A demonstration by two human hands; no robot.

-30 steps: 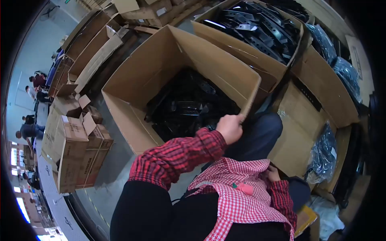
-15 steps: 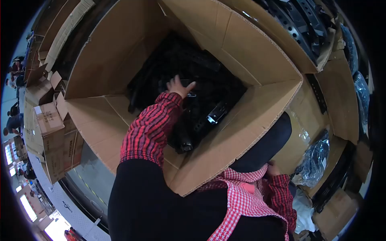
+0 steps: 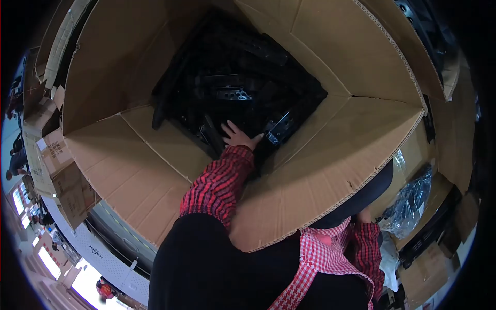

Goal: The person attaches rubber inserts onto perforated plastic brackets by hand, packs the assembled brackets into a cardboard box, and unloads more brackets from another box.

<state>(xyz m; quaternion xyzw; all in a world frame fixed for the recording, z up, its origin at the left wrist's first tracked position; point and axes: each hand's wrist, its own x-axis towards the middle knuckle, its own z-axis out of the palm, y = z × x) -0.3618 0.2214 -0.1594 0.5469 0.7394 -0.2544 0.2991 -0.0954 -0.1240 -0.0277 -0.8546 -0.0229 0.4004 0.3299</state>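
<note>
Inside a deep cardboard box (image 3: 305, 150), my left hand (image 3: 238, 137) is reaching down with its fingers spread and nothing gripped. It is over a jumble of black parts (image 3: 243, 49) in the bottom, some with holes and shiny spots. Whether its fingertips touch them I cannot tell. Just right of the thumb lies a black part with a shiny metal end (image 3: 276, 129). My right hand (image 3: 364, 215) is low beside the box's outer right side, by a dark rounded shape (image 3: 361, 196); its fingers are hidden.
Clear plastic wrapping (image 3: 411, 206) lies on cardboard to the right. Closed cartons (image 3: 70, 181) stand at the left. Another open box with dark metal parts (image 3: 423, 31) is at the upper right. People (image 3: 19, 155) are in the distance at far left.
My left hand has moved back from the middle of the black parts toward the near side of the box, still spread. The view has shifted; my right hand stays low outside the box.
</note>
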